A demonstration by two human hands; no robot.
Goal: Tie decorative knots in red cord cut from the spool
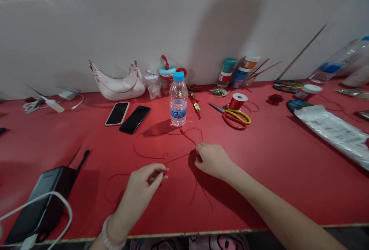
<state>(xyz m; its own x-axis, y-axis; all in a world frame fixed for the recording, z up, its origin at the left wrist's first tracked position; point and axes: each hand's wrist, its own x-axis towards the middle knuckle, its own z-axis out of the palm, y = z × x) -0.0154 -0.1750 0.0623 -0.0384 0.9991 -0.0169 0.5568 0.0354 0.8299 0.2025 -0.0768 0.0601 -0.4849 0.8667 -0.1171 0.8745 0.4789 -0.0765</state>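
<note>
A thin red cord loops over the red tabletop, with a knotted, thicker stretch just in front of a water bottle. My left hand, with a pale bead bracelet at the wrist, pinches a small red piece of the cord between thumb and fingertips. To its right, my right hand is closed on the cord at the lower end of the knotted stretch, its fingers curled and partly hidden. A strand runs between the two hands, and loose cord ends hang toward the table's front edge.
Behind my hands lie two phones, scissors, a red thread spool and a beaded red cord. A pale handbag leans by the wall. A black power bank with a white cable sits left; a plastic-wrapped package lies right.
</note>
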